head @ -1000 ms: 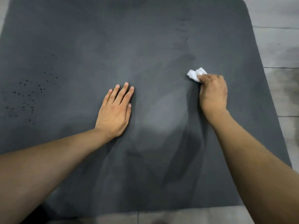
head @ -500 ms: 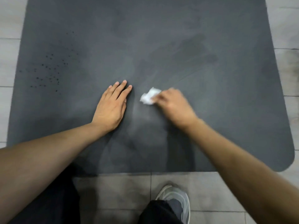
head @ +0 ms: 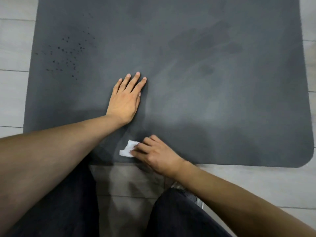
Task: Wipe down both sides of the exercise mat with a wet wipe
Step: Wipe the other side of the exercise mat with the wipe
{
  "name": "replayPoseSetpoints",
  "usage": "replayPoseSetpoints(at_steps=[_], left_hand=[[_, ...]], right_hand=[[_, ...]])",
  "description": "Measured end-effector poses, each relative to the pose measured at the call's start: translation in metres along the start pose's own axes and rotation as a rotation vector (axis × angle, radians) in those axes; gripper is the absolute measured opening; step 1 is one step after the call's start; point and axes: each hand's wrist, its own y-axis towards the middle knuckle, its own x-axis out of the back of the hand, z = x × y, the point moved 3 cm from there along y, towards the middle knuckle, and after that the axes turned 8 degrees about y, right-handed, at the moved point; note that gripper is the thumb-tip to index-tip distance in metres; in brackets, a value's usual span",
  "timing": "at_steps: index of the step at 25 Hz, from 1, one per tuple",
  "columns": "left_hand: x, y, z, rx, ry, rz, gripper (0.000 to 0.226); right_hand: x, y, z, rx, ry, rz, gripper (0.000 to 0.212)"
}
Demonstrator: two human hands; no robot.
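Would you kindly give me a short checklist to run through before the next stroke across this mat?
1. Right hand grips the wipe: ok.
2. Left hand flat on the mat, steadying it: ok.
3. Mat lying flat on the floor: ok.
4. Dark specks at far left wiped off: not ok, they show.
5. Wipe moist enough: cannot tell.
6. Underside wiped: cannot tell.

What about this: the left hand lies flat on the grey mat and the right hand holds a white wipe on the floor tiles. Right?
Not quite. In the head view the right hand holds the white wipe on the mat, near its front edge, not on the floor tiles.
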Motion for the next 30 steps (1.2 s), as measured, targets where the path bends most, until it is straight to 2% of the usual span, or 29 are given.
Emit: replayPoseSetpoints(at_steps=[2,3,4,6,7,9,11,14,16,17,19,22,24,25,28,30], left_hand=[[0.0,0.0,0.0,0.002,0.0,-0.001,0.052],[0.0,0.001,-0.001,0.003,-0.003,0.001,0.052],[0.0,0.002,0.001,0.011,-0.006,0.004,0.052],[0.002,0.003,-0.004,0.022,-0.023,0.021,0.052],[0.002,0.003,-0.003,0.032,-0.021,0.028,0.052],[0.003,0.004,-0.006,0.045,-0.027,0.039,0.053],[0.003,0.003,-0.008,0.063,-0.024,0.044,0.054],[0.002,0.003,-0.012,0.077,-0.011,0.046,0.058],[0.003,0.003,-0.015,0.083,0.003,0.046,0.059],[0.003,0.004,-0.016,0.085,0.007,0.044,0.06],[0.005,0.005,-0.017,0.09,0.008,0.049,0.06],[0.008,0.007,-0.022,0.108,0.001,0.056,0.062],[0.01,0.008,-0.027,0.095,-0.015,0.04,0.065],[0.012,0.008,-0.033,0.055,-0.026,0.019,0.067],[0.013,0.004,-0.056,-0.165,-0.052,-0.045,0.068],[0.012,0.002,-0.076,-0.272,-0.066,-0.063,0.063]], right_hand=[[0.018,-0.002,-0.033,0.073,-0.062,0.018,0.024],[0.035,-0.003,-0.062,-0.003,-0.111,-0.055,0.02],[0.054,-0.005,-0.098,-0.15,-0.164,-0.17,0.016],[0.098,-0.03,-0.163,-0.564,-0.304,-0.369,0.024],[0.105,-0.039,-0.177,-0.692,-0.298,-0.422,0.03],[0.097,-0.037,-0.164,-0.787,-0.237,-0.44,0.033],[0.066,-0.025,-0.11,-0.625,-0.12,-0.387,0.031],[0.009,-0.038,-0.014,-0.212,-0.026,-0.172,0.023],[0.007,-0.049,-0.008,-0.08,-0.059,-0.091,0.025],[0.015,-0.053,-0.025,-0.08,-0.11,-0.095,0.025],[0.041,-0.063,-0.075,-0.23,-0.237,-0.208,0.024],[0.088,-0.087,-0.142,-0.696,-0.311,-0.442,0.029],[0.08,-0.08,-0.129,-0.892,-0.226,-0.561,0.032],[0.066,-0.07,-0.107,-0.862,-0.168,-0.564,0.03],[0.012,-0.053,-0.017,-0.468,-0.085,-0.331,0.025],[0.003,-0.07,0.003,-0.391,-0.099,-0.236,0.027]])
